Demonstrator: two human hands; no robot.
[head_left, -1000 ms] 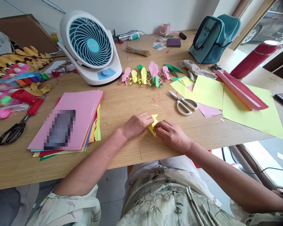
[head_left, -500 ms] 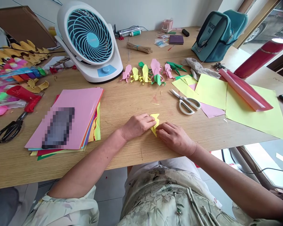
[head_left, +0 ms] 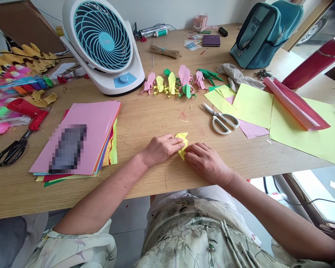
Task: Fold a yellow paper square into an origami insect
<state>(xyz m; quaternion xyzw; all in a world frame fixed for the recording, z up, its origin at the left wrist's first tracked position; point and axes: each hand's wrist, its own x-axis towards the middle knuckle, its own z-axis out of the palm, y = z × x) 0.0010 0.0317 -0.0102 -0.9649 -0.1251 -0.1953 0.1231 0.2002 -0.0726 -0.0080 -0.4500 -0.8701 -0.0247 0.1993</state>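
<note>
A small folded piece of yellow paper (head_left: 182,143) lies on the wooden table near its front edge. From the left, my left hand (head_left: 163,149) presses its closed fingers on the paper. On the right side, my right hand (head_left: 205,160) has its fingers bunched at the paper's edge, and its fingertips are partly hidden. Beyond the hands stands a row of folded paper figures, among them a yellow one (head_left: 171,84) and a large pink one (head_left: 184,75). White-handled scissors (head_left: 222,121) lie to the right of the row, nearer to me.
A fan (head_left: 108,44) stands at the back left, behind a stack of coloured paper (head_left: 100,123). Black-handled scissors (head_left: 12,152) lie far left. Yellow sheets (head_left: 304,130), a red bottle (head_left: 315,63) and a teal backpack (head_left: 259,37) are on the right.
The view has shifted slightly, moving the table items in the picture. Both hands remain at the yellow paper, with only slight finger movement.
</note>
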